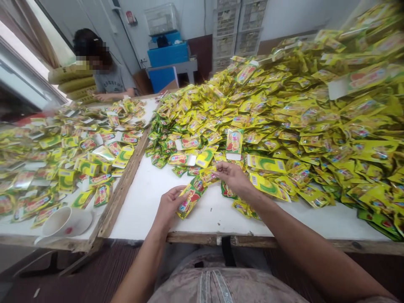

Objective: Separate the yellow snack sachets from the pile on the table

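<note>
Near the table's front edge, my left hand (171, 205) is closed on a small green and yellow carton (188, 205), tilted up to the right. A green sachet (198, 184) shows at the carton's upper end; whether it is partly inside is hard to tell. My right hand (232, 177) pinches a yellow sachet (208, 176) just beyond that end. Flat cartons lie around my right hand, among them an upright one (234, 144) with a white flap and a yellow one (268, 185) by my wrist.
A large heap of yellow sachets (284, 113) covers the right and back of the white table (142, 206). Left of a wooden strip (126, 181) lie many cartons (67, 176) and a white cup (65, 222). Another person (110, 78) works at the far left.
</note>
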Motion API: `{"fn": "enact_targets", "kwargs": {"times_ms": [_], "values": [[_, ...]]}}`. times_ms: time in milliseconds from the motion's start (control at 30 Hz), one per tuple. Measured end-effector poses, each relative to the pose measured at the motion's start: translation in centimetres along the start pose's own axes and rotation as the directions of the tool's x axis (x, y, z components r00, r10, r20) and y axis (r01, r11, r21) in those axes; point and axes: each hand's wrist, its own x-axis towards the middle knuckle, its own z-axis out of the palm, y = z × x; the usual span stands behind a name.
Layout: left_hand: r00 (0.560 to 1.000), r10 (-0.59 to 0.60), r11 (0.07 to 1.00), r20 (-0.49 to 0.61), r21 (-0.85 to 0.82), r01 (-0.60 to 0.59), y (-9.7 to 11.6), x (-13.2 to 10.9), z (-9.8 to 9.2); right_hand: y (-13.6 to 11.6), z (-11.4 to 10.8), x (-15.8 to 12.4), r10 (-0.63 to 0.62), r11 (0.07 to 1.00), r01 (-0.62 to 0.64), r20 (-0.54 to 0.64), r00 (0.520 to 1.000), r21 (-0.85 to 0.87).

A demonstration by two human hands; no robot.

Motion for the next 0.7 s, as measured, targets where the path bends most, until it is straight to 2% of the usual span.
{"fn": "enact_targets", "kwargs": {"times_ms": [67,200,333,433,567,700], "values": [[1.0,0.0,1.0,0.011,-0.015,0.001,0.1,-0.1,0.1,0.1,-0.1,0.3,-0.009,1.0,0.009,0.045,0.999,-0.004],[1.0,-0.013,0.999,0.025,-0.049,0.014,0.3,-0.3,0.3,0.0,-0.2,0.4,0.023,0.985,0.014,0.209,0.978,-0.174],[0.996,-0.052,0.998,0.072,-0.015,0.053,0.3,-0.6,0.7,-0.6,0.4,-0.1,-0.043,0.931,0.146,0.298,0.954,-0.335],[0.999,-0.033,0.999,0.032,-0.036,0.034,0.3,-0.6,1.1,-0.6,1.0,-0.7,-0.078,0.926,0.155,0.227,0.971,-0.345],[1.0,0.001,0.996,-0.004,-0.084,-0.001,0.4,-0.6,1.4,-0.4,1.8,-1.6,-0.039,0.981,0.057,0.098,0.994,-0.186],[0.999,0.036,0.996,0.002,-0.087,-0.036,0.6,-0.6,1.6,-1.1,2.6,-2.6,-0.085,0.967,0.096,0.056,0.995,-0.237]]}}
